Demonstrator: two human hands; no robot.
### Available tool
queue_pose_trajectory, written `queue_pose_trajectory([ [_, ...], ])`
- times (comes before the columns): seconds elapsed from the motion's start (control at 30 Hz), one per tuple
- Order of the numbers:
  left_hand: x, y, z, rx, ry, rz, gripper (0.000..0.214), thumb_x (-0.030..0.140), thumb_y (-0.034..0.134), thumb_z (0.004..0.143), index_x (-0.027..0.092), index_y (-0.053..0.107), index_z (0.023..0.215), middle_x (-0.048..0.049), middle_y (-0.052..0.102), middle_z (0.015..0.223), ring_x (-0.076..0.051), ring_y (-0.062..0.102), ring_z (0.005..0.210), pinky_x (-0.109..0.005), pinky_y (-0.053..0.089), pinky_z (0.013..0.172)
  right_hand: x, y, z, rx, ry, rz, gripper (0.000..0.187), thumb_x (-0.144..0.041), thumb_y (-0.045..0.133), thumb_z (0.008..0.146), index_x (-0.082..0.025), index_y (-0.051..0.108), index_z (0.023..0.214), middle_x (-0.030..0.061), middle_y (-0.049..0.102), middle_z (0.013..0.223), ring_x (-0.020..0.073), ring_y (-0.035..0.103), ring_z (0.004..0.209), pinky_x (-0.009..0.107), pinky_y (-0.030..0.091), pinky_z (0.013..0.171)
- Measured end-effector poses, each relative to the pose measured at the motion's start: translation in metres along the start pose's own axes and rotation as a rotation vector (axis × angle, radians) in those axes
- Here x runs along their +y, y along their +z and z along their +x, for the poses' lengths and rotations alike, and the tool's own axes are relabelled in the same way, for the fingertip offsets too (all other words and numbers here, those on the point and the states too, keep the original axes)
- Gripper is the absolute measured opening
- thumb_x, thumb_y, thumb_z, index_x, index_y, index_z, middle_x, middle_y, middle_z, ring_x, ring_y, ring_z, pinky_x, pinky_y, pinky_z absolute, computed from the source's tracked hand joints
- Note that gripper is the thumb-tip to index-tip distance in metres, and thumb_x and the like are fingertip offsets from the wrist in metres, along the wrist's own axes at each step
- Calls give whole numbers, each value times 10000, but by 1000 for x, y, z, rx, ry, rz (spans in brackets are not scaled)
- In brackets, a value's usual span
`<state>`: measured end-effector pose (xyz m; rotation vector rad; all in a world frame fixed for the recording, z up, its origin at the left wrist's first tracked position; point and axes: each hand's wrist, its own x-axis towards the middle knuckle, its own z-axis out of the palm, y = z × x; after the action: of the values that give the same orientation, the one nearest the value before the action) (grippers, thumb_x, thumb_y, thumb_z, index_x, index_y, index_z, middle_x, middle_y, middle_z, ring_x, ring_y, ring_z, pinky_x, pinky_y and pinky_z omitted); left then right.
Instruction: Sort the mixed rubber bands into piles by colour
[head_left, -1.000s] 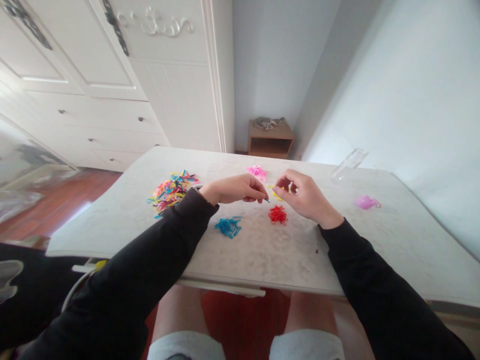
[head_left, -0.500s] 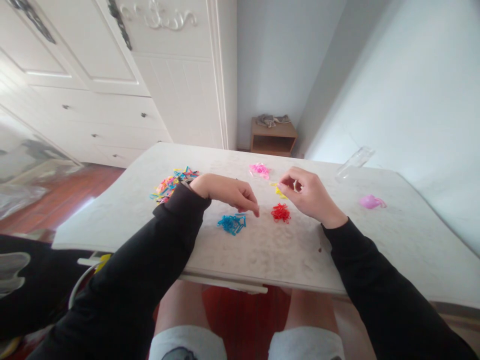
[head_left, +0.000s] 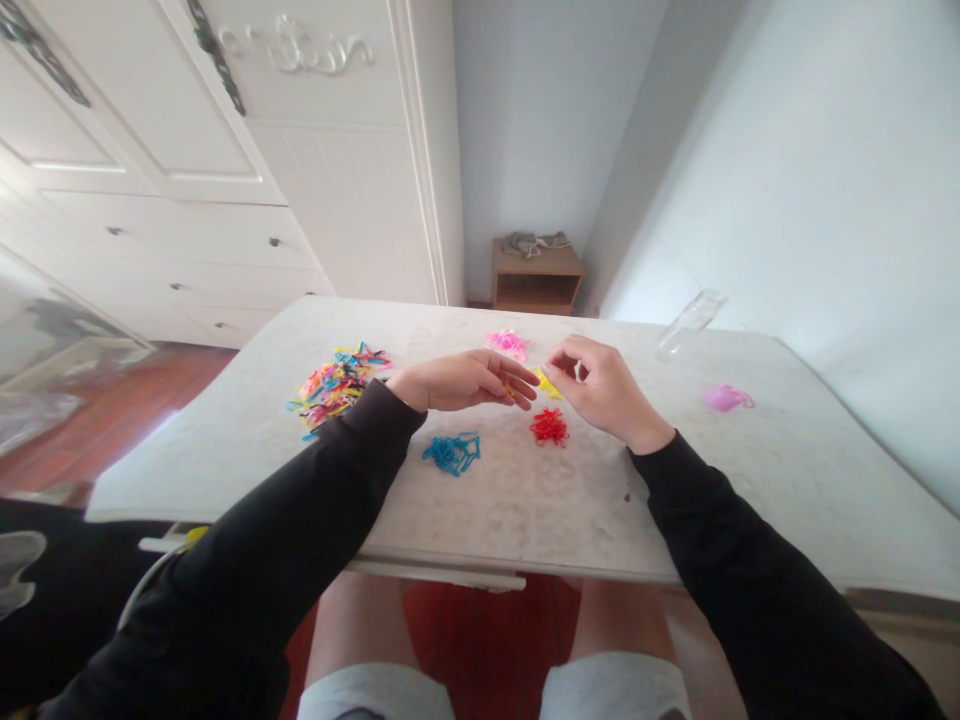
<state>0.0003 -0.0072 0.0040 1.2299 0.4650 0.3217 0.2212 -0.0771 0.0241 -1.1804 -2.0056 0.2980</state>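
Note:
Small elastic bands lie on a white table [head_left: 525,500]. A mixed-colour heap [head_left: 334,385] is at the left; sorted little piles are blue [head_left: 451,452], red [head_left: 549,427], pink [head_left: 507,343] and yellow [head_left: 547,383]. My left hand [head_left: 469,380] hovers above the table between the blue pile and the yellow one, its fingers stretched toward my right hand, with nothing visible in them. My right hand [head_left: 600,390] is curled, its fingertips pinched on some yellow bands just above the yellow pile. The two hands' fingertips almost meet.
A clear plastic bottle [head_left: 688,322] lies at the table's far right, with a pink lump [head_left: 724,398] nearer me. A white wardrobe [head_left: 225,150] stands at the left, a small wooden nightstand [head_left: 534,275] behind the table, a wall on the right. My knees show under the table's front edge.
My left hand dropped to the blue pile, let go of a blue band there, then rose back toward my right hand. My right hand stayed by the yellow pile.

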Motion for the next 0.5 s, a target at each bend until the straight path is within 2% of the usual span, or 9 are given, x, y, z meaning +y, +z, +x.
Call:
queue_pose_trajectory([
  [0.1,-3,-4,1,-43,12,-20,364,57,747,758,120,741,1117,-124,788,1102,-213,738,1063,-402,490,1073,1,2,1,12,-28,2,166,-139,605,863,-202,572,713,-5,596,720,126,494,627,286,378,606],
  [0.2,-4,-5,1,-26,23,13,369,57,744,768,122,727,1132,-129,786,1121,-223,735,1097,-428,468,1113,2,2,2,41,-29,4,164,-145,603,858,-204,574,708,-7,597,707,131,508,628,287,377,603],
  [0.37,-2,2,14,118,106,236,437,-11,598,787,126,696,1190,-125,782,1148,-199,743,1071,-380,550,1009,9,-2,3,275,63,25,168,-218,602,862,-211,574,696,-8,594,678,144,528,625,296,391,607],
  [0.5,5,15,40,218,124,570,513,-73,457,771,93,678,1202,-147,777,1136,-188,748,1030,-326,600,880,18,-7,3,451,156,77,187,-259,599,859,-212,567,680,-18,579,642,141,510,600,297,396,605],
])
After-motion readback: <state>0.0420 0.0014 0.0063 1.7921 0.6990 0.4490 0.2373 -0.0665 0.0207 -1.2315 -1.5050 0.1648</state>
